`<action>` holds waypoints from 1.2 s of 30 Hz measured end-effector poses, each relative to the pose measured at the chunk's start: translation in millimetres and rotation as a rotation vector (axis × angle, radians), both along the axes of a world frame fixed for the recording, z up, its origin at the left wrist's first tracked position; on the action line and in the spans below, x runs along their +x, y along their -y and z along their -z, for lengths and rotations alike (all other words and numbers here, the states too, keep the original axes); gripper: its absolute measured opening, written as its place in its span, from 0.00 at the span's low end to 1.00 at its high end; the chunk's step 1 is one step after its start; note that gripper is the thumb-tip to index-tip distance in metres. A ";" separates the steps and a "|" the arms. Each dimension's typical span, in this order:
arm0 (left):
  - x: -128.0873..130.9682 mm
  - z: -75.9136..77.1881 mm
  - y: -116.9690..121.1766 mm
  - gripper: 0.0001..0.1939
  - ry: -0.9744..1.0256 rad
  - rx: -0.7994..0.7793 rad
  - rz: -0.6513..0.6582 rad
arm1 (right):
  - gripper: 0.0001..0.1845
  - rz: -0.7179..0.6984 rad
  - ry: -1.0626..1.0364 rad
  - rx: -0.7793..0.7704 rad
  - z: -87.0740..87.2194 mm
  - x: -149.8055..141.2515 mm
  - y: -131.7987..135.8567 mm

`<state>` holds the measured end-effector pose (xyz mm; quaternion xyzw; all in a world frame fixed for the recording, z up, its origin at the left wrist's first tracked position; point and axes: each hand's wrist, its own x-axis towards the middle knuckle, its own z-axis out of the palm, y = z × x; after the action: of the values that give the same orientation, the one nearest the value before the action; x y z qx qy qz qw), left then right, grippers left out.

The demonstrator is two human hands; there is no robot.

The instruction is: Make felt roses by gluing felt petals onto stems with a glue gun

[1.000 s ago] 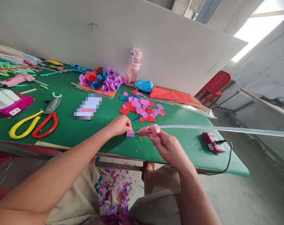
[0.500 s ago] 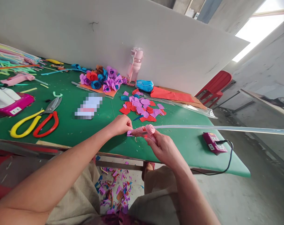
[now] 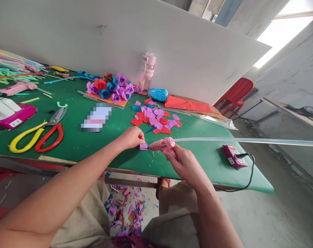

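Observation:
My left hand (image 3: pixel 133 137) pinches a small purple paper piece (image 3: pixel 143 146) low over the green tabletop. My right hand (image 3: pixel 183 160) is wrapped round the handle of a pink hot glue gun (image 3: pixel 163 144), whose small red light is on. The gun's nozzle points left and sits just right of the paper, slightly apart from it. From the back of the gun a long clear glue stick (image 3: pixel 239 141) runs out to the right. Beyond my hands lies a pile of red, purple and blue paper petals (image 3: pixel 156 119).
Paper flowers (image 3: pixel 112 86) lie at the back, left of a pink water bottle (image 3: pixel 148 72). Yellow-and-red-handled scissors (image 3: pixel 49 129) and a second pink glue gun (image 3: pixel 18 88) lie left. A purple power socket (image 3: pixel 234 156) with a black cable sits near the right edge.
The glue gun in my right hand has drawn back slightly to the right, away from the purple paper piece. More of the paper shows now, with my left hand still pinching it.

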<state>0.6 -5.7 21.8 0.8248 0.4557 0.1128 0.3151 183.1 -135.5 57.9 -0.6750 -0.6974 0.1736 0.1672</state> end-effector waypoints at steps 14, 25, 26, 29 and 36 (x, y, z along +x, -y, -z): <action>-6.2 -8.4 -1.4 0.11 0.426 -0.348 -0.063 | 0.27 0.375 -0.570 -0.117 24.3 70.9 -13.3; -15.5 -48.3 7.8 0.13 0.515 -0.096 -0.006 | 0.20 0.286 -0.329 0.274 3.8 20.3 -22.1; -16.3 -49.5 8.0 0.13 0.505 -0.070 0.006 | 0.19 0.164 -0.497 0.204 -2.1 4.1 -26.3; -17.5 -50.5 7.4 0.13 0.468 -0.032 0.044 | 0.18 0.030 -0.772 0.055 -12.8 -32.7 -40.6; -15.5 -45.6 3.2 0.13 0.438 -0.042 0.045 | 0.13 0.139 -1.010 0.057 -1.6 -46.4 -60.6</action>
<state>-14.9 -8.9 67.4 0.7837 0.3601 0.2727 0.4263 136.6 -75.0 59.4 -0.5470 -0.4874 0.4475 0.5128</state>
